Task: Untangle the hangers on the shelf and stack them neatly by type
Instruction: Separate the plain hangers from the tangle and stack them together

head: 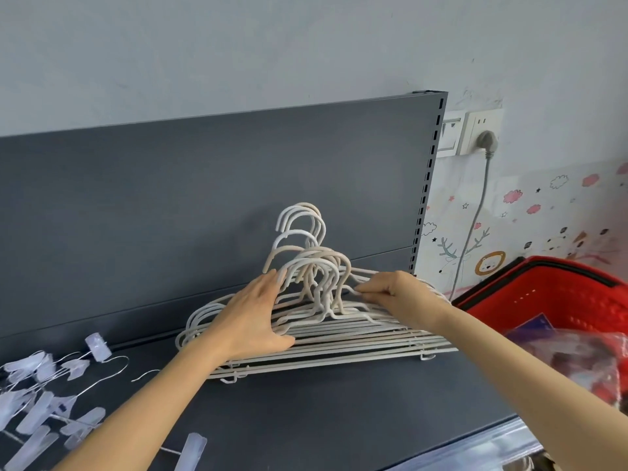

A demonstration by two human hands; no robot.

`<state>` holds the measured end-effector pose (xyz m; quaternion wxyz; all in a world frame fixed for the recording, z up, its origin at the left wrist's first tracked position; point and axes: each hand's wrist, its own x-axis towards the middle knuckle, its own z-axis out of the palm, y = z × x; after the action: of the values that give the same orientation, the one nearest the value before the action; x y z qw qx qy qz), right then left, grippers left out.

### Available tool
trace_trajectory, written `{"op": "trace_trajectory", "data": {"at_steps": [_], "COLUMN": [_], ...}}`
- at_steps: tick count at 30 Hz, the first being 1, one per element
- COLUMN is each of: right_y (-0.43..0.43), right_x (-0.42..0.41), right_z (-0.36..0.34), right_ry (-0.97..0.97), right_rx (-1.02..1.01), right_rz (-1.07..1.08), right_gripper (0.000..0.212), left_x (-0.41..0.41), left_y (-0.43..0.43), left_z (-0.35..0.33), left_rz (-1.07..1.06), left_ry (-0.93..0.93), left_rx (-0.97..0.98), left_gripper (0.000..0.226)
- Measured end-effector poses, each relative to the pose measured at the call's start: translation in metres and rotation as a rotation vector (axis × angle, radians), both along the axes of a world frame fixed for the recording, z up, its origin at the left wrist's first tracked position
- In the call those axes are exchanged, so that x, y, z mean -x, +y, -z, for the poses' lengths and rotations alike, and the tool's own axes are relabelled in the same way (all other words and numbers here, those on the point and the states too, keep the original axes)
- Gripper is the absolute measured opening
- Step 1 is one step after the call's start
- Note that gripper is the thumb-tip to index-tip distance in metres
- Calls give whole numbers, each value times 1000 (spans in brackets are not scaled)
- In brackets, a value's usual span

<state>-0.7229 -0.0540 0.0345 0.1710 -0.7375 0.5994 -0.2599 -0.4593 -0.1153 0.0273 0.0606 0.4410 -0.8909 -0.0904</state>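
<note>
on a dark grey shelf (306, 419), 2 bare hands work at a pile of white hangers (356, 345) that lies directly under them, its hooks (302, 232) rising in a loose fan just beyond the fingertips. the left hand (255, 314) lies flat and open on the pile, fingers straight and pointing at the hooks, thumb spread along the top bars; it grips nothing and presses the pile down. the right hand (394, 294), close to the right of it, has its fingers curled and pinches a thin wire at the neck of a hanger, though which 1 of the pile it has hold of is hard to tell among the overlapping wires. well to the left of the left forearm a loose tangle of clear clip hangers (51, 402) lies on the same shelf, apart from the white ones. just beyond the right forearm stands a red basket (560, 294). the step in hand looks to be squaring up the white stack: the bars are roughly aligned but the hooks are not nested. the next move likely calls for the right hand to ease its pinched neck into line while the left steadies the pile, before the clip hangers are sorted.
</note>
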Motion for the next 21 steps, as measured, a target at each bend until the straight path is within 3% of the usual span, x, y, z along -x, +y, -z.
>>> {"op": "trace_trajectory", "data": {"at_steps": [3,5,8,10,12,14,21], "right_y": [-1,0,9,16,20,17,9], "right_x": [5,11,29,36,30,21,7], "right_z": [-6,-7,-5,-1,11,22,20], "right_ry": [85,139,-47,-123,60,320,535], "right_rx": [-154,-91,137,60,-118,-167,-177], "right_rz": [-1,74,276,315,259,176,114], "right_gripper": [25,24,28,49,91,113,118], "left_x": [-1,-1,-1,0,4,7,2], "left_y": [-1,-2,-5,-5,-5,-6,-2], "left_z": [0,-1,-1,-1,-3,-5,-9], "left_rz": [16,8,-13,-11,7,19,83], "left_ry": [-4,-4,7,2,-2,10,63], "left_rx": [-3,-19,-14,-2,-33,-81,-169], "left_gripper": [113,112,106,102,102,101,109]}}
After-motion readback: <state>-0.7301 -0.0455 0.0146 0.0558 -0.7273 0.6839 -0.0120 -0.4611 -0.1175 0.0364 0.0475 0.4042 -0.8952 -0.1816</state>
